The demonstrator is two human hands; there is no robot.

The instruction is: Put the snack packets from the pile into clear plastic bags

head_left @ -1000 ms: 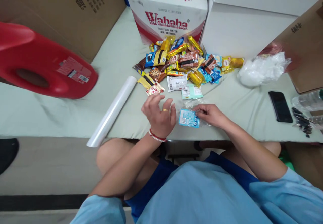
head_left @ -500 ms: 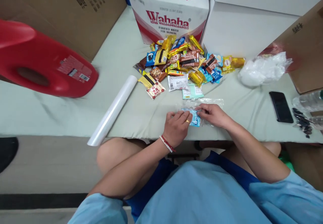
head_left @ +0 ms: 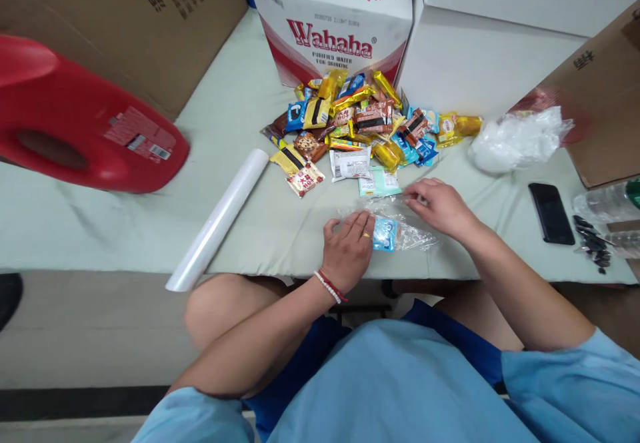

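My left hand (head_left: 347, 246) lies flat on the near edge of the table (head_left: 125, 223), its fingers pressing on a small blue snack packet (head_left: 385, 234) inside a clear plastic bag (head_left: 415, 233). My right hand (head_left: 440, 206) is past the bag's far side, and its fingertips pinch the bag's upper edge. A pile of several wrapped snacks (head_left: 360, 120) lies just beyond both hands. A pale green packet (head_left: 379, 182) is the nearest of them.
A roll of clear film (head_left: 220, 216) lies slantwise at the left. A red jug (head_left: 85, 123) lies on its side at the far left. A Wahaha box (head_left: 330, 30) and cardboard boxes stand behind. Crumpled white bags (head_left: 515, 140), a black phone (head_left: 551, 213) and a bottle (head_left: 607, 203) are at the right.
My left hand came down from the air onto the blue packet and stays there. My right hand slid from the packet up to the bag's far edge.
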